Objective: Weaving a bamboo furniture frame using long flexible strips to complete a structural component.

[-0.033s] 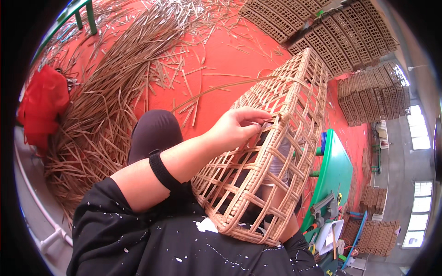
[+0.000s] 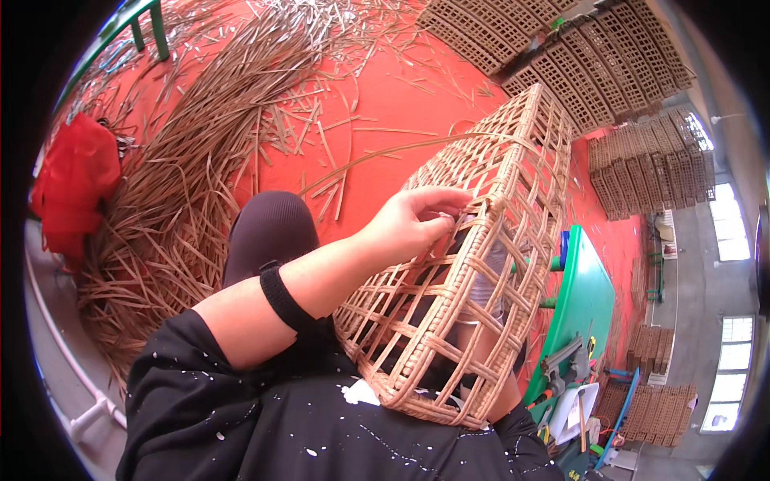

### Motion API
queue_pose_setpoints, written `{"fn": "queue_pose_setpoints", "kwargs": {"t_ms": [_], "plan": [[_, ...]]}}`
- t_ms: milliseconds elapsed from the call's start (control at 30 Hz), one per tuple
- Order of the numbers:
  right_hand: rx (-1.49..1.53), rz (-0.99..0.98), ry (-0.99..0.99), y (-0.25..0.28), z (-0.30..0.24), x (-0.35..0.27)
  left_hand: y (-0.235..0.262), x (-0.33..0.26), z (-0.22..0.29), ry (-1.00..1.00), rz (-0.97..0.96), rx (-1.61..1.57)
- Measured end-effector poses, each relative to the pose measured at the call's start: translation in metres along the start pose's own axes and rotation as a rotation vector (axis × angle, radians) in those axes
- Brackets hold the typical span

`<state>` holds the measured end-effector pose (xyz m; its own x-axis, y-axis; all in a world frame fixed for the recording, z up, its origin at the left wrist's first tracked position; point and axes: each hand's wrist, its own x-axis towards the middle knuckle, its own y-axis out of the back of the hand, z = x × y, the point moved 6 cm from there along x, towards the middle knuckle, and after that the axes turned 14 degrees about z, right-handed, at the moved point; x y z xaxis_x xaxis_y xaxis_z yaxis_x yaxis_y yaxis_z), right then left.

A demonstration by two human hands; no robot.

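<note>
A long open-lattice rattan basket (image 2: 521, 152) lies tilted across my lap, its open end toward me. My left hand (image 2: 409, 226) reaches from the lower left and pinches a thin rattan strand at the basket's upper edge. A loose strand (image 2: 377, 156) trails left from there over the floor. My right forearm (image 2: 481, 353) goes inside the basket from below and shows only through the gaps. The right hand itself is hidden behind the weave, so I cannot tell what it holds. A black wristband sits on my left wrist (image 2: 281, 297).
A big heap of rattan strips (image 2: 176, 192) covers the red floor at left, beside a red cloth bundle (image 2: 72, 184). Stacks of woven lattice panels (image 2: 618, 64) stand at the upper right. A green table (image 2: 585, 297) with tools is at right.
</note>
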<state>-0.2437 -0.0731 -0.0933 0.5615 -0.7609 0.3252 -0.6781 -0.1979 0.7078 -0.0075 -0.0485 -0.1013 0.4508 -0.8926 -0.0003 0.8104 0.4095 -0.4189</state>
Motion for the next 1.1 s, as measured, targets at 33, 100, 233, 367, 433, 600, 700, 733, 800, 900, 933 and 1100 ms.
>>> {"fn": "queue_pose_setpoints", "kwargs": {"t_ms": [33,100,233,367,433,600,700,733,800,900,933,1100], "plan": [[-0.002,0.002,-0.003,0.000,0.000,0.000,0.000,-0.001,0.002,-0.048,0.031,-0.031],[0.000,-0.005,-0.012,0.000,0.002,-0.001,0.001,-0.006,0.012,-0.195,0.044,0.102],[0.018,-0.017,-0.022,-0.005,0.006,-0.001,0.004,-0.011,0.025,-0.352,0.094,0.293],[0.028,-0.021,-0.038,-0.007,0.008,0.001,0.005,-0.011,0.029,-0.502,0.132,0.335],[0.023,-0.013,-0.045,-0.002,0.007,0.003,-0.001,-0.009,0.034,-0.448,0.115,0.320],[0.047,-0.031,-0.065,-0.008,0.012,0.003,0.005,-0.002,0.006,-0.170,0.136,-0.048],[0.044,-0.033,-0.077,-0.008,0.015,0.004,0.000,-0.006,0.011,-0.170,0.118,-0.085],[0.043,-0.034,-0.078,-0.009,0.016,0.004,-0.001,-0.008,0.018,-0.272,0.111,0.050],[0.052,-0.038,-0.085,-0.011,0.017,0.005,-0.003,-0.012,0.028,-0.375,0.105,0.189],[0.060,-0.039,-0.100,-0.015,0.017,0.006,-0.005,-0.017,0.037,-0.440,0.102,0.243],[0.066,-0.044,-0.104,-0.017,0.018,0.008,-0.005,-0.016,0.036,-0.455,0.115,0.274],[0.140,-0.078,-0.153,-0.034,0.023,0.022,-0.009,-0.028,0.042,-0.576,0.172,0.364]]}}
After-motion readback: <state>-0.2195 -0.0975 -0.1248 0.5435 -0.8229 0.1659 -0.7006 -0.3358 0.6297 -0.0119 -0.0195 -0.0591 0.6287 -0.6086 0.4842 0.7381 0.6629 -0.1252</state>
